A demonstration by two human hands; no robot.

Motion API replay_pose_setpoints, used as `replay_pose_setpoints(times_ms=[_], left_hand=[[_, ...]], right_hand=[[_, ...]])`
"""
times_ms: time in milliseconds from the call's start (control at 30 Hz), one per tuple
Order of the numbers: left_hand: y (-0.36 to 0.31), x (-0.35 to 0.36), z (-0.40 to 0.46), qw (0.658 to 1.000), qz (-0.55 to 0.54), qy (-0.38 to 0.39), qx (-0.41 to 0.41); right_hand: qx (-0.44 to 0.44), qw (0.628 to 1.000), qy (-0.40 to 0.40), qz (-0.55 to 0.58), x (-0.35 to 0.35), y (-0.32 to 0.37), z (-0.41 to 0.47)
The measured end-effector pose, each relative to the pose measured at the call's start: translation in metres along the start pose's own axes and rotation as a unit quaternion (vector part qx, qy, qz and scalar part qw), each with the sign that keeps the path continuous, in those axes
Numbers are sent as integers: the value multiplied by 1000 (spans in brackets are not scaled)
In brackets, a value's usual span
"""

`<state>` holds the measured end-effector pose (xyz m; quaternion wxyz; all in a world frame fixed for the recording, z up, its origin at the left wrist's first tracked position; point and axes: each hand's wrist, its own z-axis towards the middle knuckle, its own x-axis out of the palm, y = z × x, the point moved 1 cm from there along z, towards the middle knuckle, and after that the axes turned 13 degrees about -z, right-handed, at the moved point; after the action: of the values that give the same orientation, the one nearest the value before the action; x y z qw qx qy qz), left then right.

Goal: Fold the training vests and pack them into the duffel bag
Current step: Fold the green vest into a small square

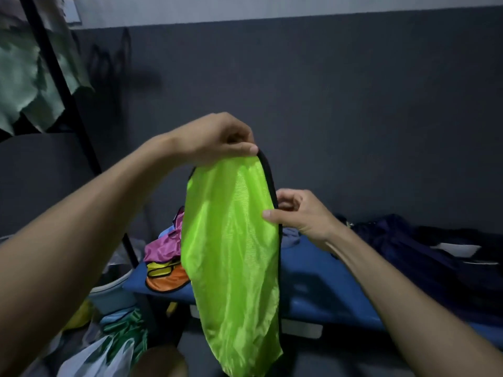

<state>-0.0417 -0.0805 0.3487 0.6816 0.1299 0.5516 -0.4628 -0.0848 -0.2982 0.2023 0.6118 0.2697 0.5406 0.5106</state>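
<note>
We hold up a green vest (231, 254): our left hand (215, 140) pinches its top edge, our right hand (299, 213) pinches its black-trimmed side.

vest (231, 254) before bench (326, 295), pile (166, 262) behind (left)

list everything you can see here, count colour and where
vest in hand: one, neon green with black trim, held up in the air at centre
heap of vests: several, pink, yellow, orange, on the left end of the blue surface
blue surface: one, blue, low across the middle right
dark fabric: one mass, navy, on the right of the blue surface
bucket: one, pale, floor at left
plastic bags: a few, white, bottom left
green cloth: hanging top left
left hand: pinches the vest's top edge
right hand: pinches its black-trimmed right edge
</note>
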Motion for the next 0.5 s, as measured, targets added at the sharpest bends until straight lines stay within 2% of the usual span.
replay_pose_setpoints(times_ms=[133, 333, 500], left_hand=[[14, 6, -17, 1000, -26, 15, 3], [22, -17, -28, 996, -38, -74, 14], [18, -29, -32, 994, -7, -104, 22]], right_hand=[[23, 1000, 14, 0, 19, -51, -15], [80, 993, 88, -27, 40, -87, -32], [94, 989, 102, -44, 43, -110, -40]])
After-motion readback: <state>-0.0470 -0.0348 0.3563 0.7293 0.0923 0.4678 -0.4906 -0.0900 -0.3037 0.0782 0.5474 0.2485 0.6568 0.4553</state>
